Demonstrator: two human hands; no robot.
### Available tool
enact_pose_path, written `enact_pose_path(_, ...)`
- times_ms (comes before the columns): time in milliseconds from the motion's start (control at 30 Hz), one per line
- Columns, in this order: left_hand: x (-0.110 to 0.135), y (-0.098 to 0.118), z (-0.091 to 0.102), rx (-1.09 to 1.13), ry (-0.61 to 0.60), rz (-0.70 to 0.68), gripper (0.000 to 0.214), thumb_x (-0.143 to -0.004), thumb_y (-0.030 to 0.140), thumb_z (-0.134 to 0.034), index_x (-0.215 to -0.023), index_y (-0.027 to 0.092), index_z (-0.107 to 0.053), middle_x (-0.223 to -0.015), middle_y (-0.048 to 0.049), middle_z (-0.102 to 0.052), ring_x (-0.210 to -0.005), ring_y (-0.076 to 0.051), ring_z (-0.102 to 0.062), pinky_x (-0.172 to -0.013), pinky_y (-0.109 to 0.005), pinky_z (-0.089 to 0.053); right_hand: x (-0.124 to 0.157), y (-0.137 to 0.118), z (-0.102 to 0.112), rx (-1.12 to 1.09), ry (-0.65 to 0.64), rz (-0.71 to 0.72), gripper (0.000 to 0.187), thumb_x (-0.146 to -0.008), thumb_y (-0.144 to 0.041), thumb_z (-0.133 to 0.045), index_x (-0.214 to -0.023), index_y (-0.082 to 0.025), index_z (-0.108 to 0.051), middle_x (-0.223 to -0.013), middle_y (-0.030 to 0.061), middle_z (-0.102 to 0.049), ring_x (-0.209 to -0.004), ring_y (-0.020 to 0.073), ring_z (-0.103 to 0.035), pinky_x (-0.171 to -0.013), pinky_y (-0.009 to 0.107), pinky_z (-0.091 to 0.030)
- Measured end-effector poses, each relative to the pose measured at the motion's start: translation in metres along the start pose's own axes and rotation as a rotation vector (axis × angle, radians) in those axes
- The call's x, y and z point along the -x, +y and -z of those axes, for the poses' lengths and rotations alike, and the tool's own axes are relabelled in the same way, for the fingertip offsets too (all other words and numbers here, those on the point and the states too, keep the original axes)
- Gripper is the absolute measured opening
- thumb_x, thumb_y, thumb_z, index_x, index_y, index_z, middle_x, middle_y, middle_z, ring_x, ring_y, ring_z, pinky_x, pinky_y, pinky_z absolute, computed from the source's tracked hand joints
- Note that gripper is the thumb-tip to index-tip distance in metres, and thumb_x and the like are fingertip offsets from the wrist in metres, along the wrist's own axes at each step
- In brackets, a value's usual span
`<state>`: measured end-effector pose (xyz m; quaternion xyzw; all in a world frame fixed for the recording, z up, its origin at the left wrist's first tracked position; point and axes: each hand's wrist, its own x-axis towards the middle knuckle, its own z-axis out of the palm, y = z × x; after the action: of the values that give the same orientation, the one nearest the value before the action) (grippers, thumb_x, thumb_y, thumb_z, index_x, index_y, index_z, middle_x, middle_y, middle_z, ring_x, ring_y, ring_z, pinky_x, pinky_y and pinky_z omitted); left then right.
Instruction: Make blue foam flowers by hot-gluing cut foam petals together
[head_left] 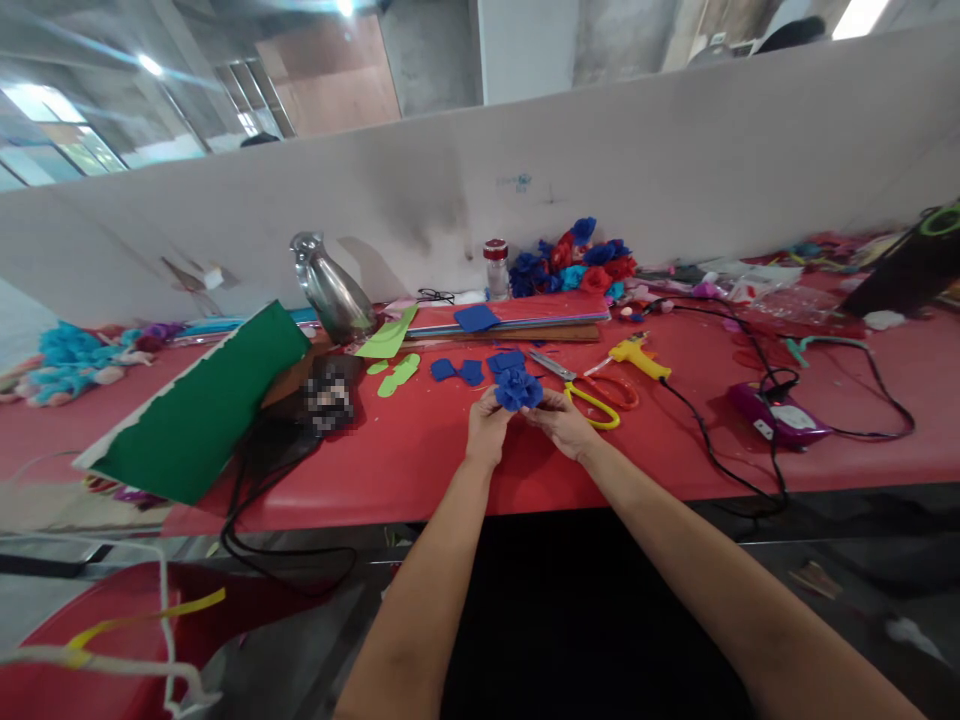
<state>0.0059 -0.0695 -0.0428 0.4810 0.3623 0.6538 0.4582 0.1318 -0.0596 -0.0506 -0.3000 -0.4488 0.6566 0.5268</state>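
Both my hands meet over the red table (420, 470) around a blue foam flower (518, 388). My left hand (488, 430) pinches its left side with closed fingers. My right hand (561, 420) grips its right side from below. Loose blue foam pieces (459, 371) lie just behind the flower. Yellow-handled scissors (589, 397) rest right of my right hand, and a yellow glue gun (639, 358) lies beyond them.
A green foam sheet (202, 410) leans at the left beside a metal jug (331, 290). Finished red and blue flowers (574, 262) pile against the white partition (675, 160). A purple device (780, 417) with black cables lies right. Green leaf cutouts (397, 375) sit mid-table.
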Motion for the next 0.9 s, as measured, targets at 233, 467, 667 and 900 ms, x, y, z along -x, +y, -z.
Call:
enact_pose_path(233, 0.0023, 0.0062, -0.0006, -0.119, -0.013, -0.19, 0.018, -0.068, 0.032, -0.075, -0.056, 0.02, -0.069, -0.073, -0.002, -0.06, -0.074, -0.015, -0.055, -0.074, -0.028, -0.045, -0.0026, 0.003, 0.0028, -0.019, -0.032, 0.047, 0.026, -0.05, -0.029, -0.087, -0.069, -0.022, -0.07, -0.059, -0.0051, -0.062, -0.055, 0.0093, -0.049, -0.057, 0.025, -0.038)
enact_pose_path(467, 0.0025, 0.0062, 0.0007, -0.099, 0.015, -0.202, 0.017, -0.064, 0.033, -0.078, -0.056, 0.02, -0.07, -0.07, -0.0012, -0.058, -0.072, -0.014, -0.053, -0.069, -0.027, -0.044, -0.0041, 0.0051, 0.0041, 0.012, -0.051, 0.065, 0.025, -0.051, -0.027, -0.087, -0.068, -0.021, -0.069, -0.059, -0.0042, -0.062, -0.056, 0.0105, -0.05, -0.06, 0.026, -0.04)
enact_pose_path(667, 0.0024, 0.0087, -0.0005, -0.108, 0.061, -0.13, 0.015, -0.061, 0.031, -0.079, -0.056, 0.02, -0.07, -0.07, -0.0009, -0.059, -0.071, -0.014, -0.053, -0.071, -0.027, -0.044, -0.0013, 0.0023, 0.0016, 0.031, -0.026, 0.032, 0.028, -0.049, -0.033, -0.088, -0.066, -0.022, -0.067, -0.06, -0.0033, -0.063, -0.057, 0.0108, -0.05, -0.06, 0.027, -0.041)
enact_pose_path(900, 0.0006, 0.0051, -0.0026, 0.062, 0.061, 0.008, 0.018, -0.055, 0.032, -0.082, -0.057, 0.018, -0.07, -0.071, -0.0003, -0.063, -0.072, -0.014, -0.056, -0.075, -0.03, -0.047, -0.0004, 0.0008, 0.0002, 0.076, -0.033, 0.018, 0.027, -0.052, -0.034, -0.086, -0.068, -0.021, -0.069, -0.061, -0.003, -0.062, -0.058, 0.0108, -0.05, -0.061, 0.027, -0.042)
